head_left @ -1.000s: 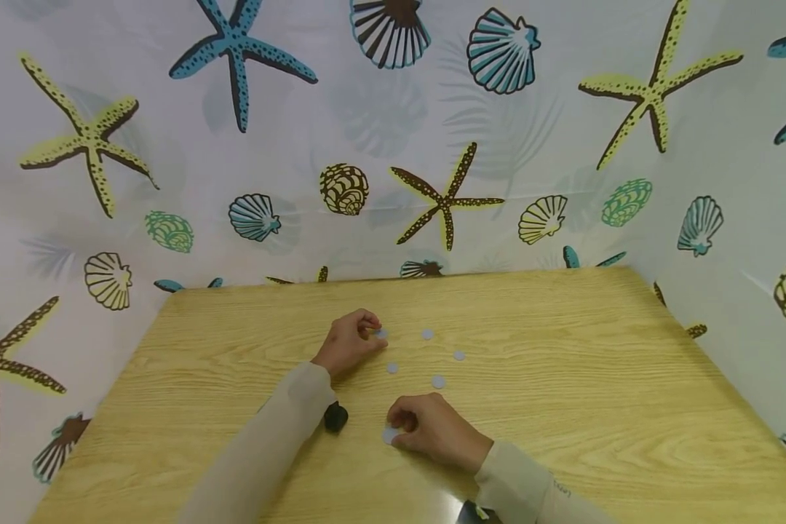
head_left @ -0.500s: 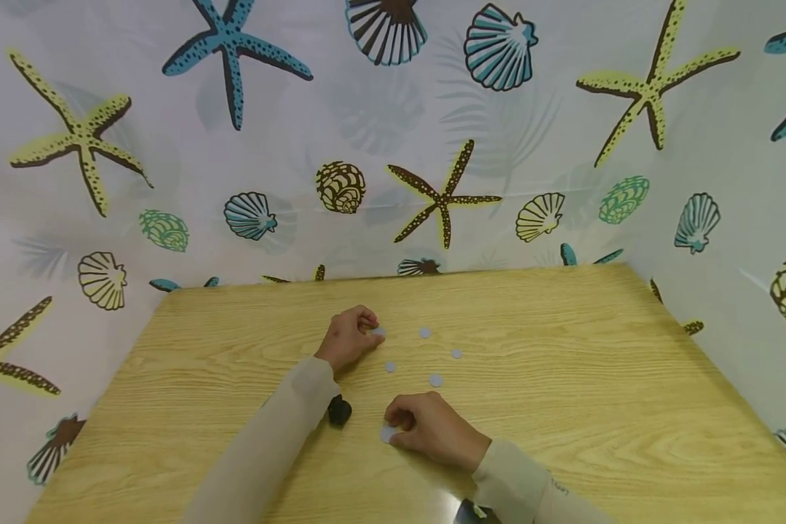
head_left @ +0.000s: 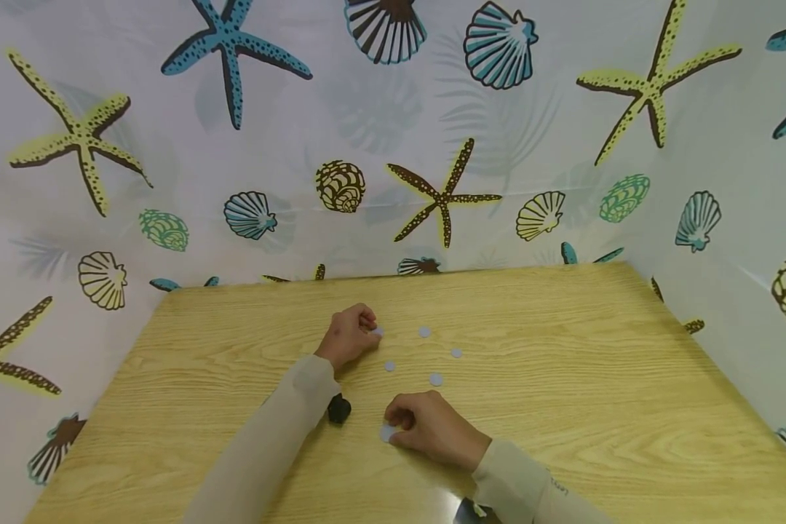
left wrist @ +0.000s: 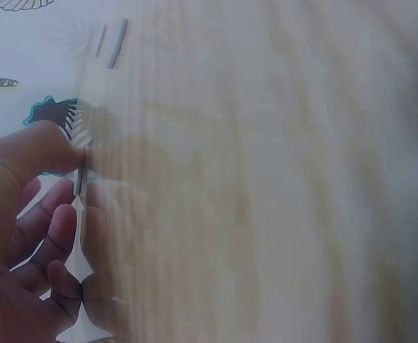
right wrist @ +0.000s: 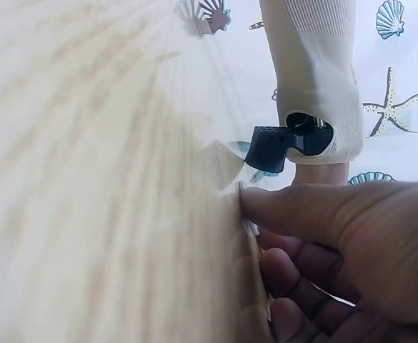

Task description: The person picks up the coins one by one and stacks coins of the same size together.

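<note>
Shell-and-starfish cloth backs a wood-grained table. On it, the left hand pinches a far disc between fingers and thumb, the right hand a near disc likewise; four loose discs lie flat beyond the right hand.

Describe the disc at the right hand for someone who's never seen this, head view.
On the wood-grain table, find the right hand, lower middle of the picture. At its thumb and fingertips is a flat, pale round disc, partly covered. Four loose discs lie further up; this one is at a hand and sits closest to the bottom edge.
</note>
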`<state>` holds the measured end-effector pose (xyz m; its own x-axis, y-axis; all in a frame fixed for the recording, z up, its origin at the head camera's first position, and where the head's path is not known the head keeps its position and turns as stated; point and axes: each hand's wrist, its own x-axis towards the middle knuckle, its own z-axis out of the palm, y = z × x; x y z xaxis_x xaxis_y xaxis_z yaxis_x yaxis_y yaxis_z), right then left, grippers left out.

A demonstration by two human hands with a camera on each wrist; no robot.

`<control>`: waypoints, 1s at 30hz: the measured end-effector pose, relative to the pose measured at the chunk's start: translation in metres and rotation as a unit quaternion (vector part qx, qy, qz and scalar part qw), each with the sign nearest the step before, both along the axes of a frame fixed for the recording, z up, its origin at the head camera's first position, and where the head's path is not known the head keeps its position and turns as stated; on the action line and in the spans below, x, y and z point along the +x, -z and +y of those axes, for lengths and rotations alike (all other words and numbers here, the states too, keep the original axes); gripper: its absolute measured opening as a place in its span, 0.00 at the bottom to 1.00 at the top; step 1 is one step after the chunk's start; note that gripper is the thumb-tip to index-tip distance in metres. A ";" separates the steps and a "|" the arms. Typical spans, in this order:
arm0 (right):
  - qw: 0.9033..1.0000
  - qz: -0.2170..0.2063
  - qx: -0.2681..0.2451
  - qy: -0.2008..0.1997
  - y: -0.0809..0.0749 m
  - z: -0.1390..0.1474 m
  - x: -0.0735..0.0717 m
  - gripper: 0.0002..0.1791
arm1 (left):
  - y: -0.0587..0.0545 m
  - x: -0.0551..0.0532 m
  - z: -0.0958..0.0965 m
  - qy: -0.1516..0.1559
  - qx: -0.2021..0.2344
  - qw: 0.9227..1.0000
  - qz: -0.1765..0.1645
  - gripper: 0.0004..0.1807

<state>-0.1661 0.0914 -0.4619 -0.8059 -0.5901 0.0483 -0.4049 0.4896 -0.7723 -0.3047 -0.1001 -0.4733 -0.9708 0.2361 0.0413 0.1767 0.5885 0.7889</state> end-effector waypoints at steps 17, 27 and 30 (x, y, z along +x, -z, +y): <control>1.000 0.002 -0.010 -0.009 0.003 0.000 -0.002 0.11 | -0.007 0.010 -0.005 0.026 -0.038 0.999 0.027 0.17; 1.000 0.004 -0.019 -0.011 0.004 0.002 -0.002 0.11 | -0.004 0.021 -0.018 0.026 -0.016 0.999 0.044 0.17; 1.000 0.005 -0.019 -0.011 0.003 0.001 -0.002 0.12 | -0.003 0.025 -0.023 0.031 -0.007 0.998 0.055 0.17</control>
<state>-0.1681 0.0922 -0.4652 -0.7919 -0.6056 0.0787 -0.4232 0.4513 -0.7856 -0.2792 -0.1227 -0.4703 -0.9444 0.2962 0.1431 0.2978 0.5851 0.7543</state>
